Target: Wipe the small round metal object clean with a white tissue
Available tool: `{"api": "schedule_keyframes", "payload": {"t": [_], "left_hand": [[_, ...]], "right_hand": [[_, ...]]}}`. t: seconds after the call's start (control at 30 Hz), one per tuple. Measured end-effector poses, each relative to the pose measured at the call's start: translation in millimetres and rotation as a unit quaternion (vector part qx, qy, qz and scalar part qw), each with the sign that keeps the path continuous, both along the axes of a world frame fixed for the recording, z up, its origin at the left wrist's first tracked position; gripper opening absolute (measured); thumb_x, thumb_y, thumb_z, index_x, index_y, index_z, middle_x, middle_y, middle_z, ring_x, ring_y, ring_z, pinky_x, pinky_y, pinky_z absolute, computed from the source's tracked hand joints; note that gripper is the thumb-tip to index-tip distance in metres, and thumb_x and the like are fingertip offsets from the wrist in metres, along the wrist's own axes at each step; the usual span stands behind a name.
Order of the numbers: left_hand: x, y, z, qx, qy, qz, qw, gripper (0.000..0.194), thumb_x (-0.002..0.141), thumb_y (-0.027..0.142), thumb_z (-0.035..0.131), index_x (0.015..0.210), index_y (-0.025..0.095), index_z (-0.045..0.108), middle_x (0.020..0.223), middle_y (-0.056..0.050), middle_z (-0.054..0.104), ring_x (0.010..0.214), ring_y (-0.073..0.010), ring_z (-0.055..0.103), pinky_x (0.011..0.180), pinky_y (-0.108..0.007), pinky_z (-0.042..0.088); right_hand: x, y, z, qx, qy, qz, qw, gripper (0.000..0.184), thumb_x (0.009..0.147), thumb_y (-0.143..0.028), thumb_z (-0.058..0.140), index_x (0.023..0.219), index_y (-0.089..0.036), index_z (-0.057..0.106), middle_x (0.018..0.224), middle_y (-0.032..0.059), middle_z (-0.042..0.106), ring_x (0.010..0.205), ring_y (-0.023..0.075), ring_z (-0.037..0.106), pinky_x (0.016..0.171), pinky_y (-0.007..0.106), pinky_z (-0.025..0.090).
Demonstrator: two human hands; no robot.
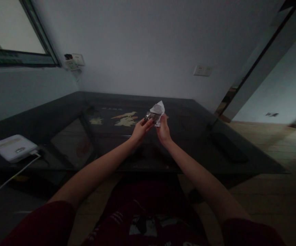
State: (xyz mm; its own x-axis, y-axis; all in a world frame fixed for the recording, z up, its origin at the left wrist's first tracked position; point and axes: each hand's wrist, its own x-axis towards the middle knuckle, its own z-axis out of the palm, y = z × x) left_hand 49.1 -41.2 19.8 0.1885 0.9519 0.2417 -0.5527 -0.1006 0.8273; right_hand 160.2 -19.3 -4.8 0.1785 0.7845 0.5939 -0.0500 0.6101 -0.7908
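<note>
Both my arms reach out over a dark glass table [61, 112]. My left hand [140, 130] pinches a small shiny object [150, 117] between thumb and fingers; what the object is I cannot make out. My right hand [163, 131] is closed on a crumpled white tissue [158, 111] that presses against the same object. The two hands meet in the air above the table's middle.
A white flat device [13, 147] with a white cable [12, 177] lies at the table's left end. A dark flat object [228, 147] rests near the right edge. Wall sockets [74, 61] sit by a window; a wooden floor [271, 171] extends to the right.
</note>
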Motion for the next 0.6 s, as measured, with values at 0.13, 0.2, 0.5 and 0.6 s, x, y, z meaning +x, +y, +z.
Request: {"api": "schedule_keyframes", "payload": {"t": [0.13, 0.2, 0.5, 0.6], "left_hand": [[0.3, 2.8, -1.1, -0.071, -0.047, -0.032, 0.996, 0.028, 0.074, 0.04, 0.073, 0.09, 0.018, 0.068, 0.103, -0.006, 0.071, 0.104, -0.0192, 0.064, 0.098, -0.032, 0.044], [1.3, 2.4, -0.6, -0.076, -0.06, -0.042, 0.994, 0.028, 0.075, 0.043, 0.071, 0.091, 0.019, 0.068, 0.104, -0.006, 0.071, 0.109, -0.0207, 0.061, 0.098, -0.033, 0.044], [3.2, -5.5, 4.3, -0.004, -0.047, -0.022, 0.999, 0.032, 0.067, 0.031, 0.078, 0.094, 0.019, 0.065, 0.102, -0.004, 0.07, 0.108, -0.0172, 0.061, 0.097, -0.029, 0.043], [2.1, -5.0, 3.2, 0.029, -0.009, 0.01, 0.999, 0.035, 0.064, 0.025, 0.08, 0.094, 0.019, 0.065, 0.104, -0.004, 0.069, 0.111, -0.0175, 0.06, 0.101, -0.029, 0.041]], "right_hand": [[-7.0, -18.6, 9.7, 0.044, -0.075, -0.026, 0.996, 0.059, 0.089, -0.065, 0.034, 0.14, -0.034, 0.034, 0.145, 0.0052, 0.04, 0.133, 0.0216, 0.039, 0.111, 0.049, 0.029], [-10.6, -27.3, 14.9, 0.074, -0.097, -0.036, 0.992, 0.058, 0.091, -0.062, 0.035, 0.142, -0.035, 0.029, 0.149, 0.0046, 0.034, 0.138, 0.0224, 0.031, 0.114, 0.051, 0.022], [-11.0, -28.8, 19.7, 0.071, -0.101, -0.064, 0.99, 0.055, 0.092, -0.057, 0.038, 0.142, -0.035, 0.029, 0.147, 0.0057, 0.036, 0.135, 0.0232, 0.035, 0.114, 0.05, 0.025], [-2.5, -15.3, 13.4, 0.029, -0.068, -0.063, 0.995, 0.057, 0.089, -0.063, 0.036, 0.139, -0.033, 0.036, 0.142, 0.0062, 0.044, 0.13, 0.0226, 0.042, 0.111, 0.048, 0.031]]}}
